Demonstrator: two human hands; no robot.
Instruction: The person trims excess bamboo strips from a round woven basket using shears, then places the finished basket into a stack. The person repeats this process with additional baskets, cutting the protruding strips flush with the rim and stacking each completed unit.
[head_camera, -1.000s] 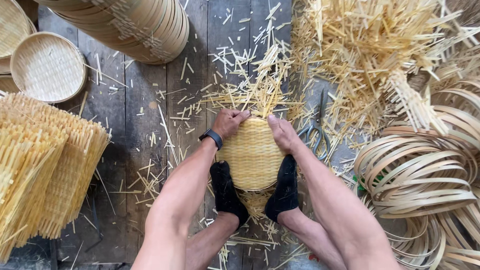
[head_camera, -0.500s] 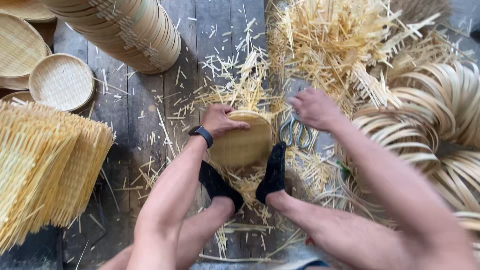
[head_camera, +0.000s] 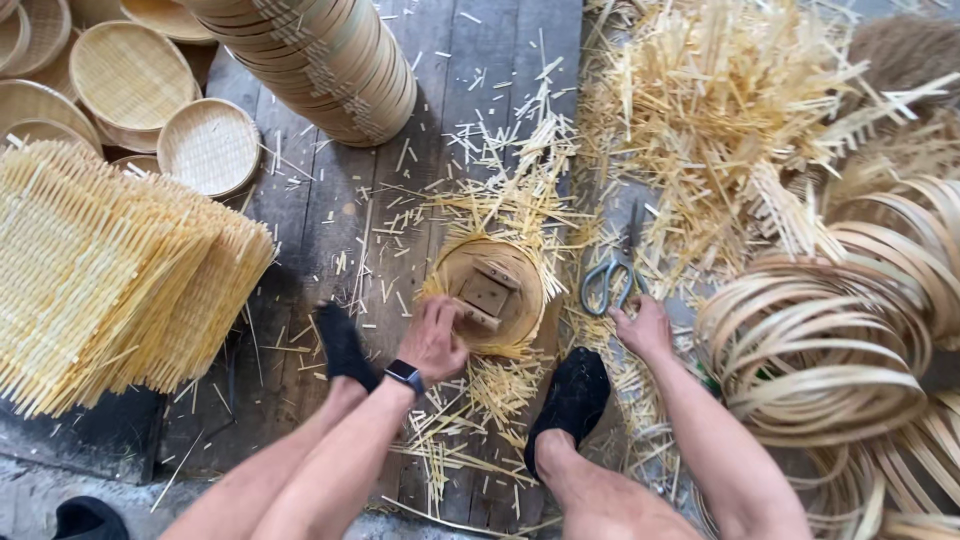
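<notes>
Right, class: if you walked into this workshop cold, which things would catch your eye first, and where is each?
Dead centre, the left hand grips a round wooden mould wrapped in woven bamboo, standing on a dark plank floor strewn with offcuts. Just right of it the right hand reaches towards grey-handled scissors. A stack of woven mats fills the left side, and coiled bamboo hoops the right.

Single head-worn view, looking almost straight down from above the seated person's knees onto a plank floor (head_camera: 330, 210). Forearms and both feet enter from the bottom edge; the round wooden mould (head_camera: 490, 292) lies near centre, at close working range. No second view is available.
</notes>
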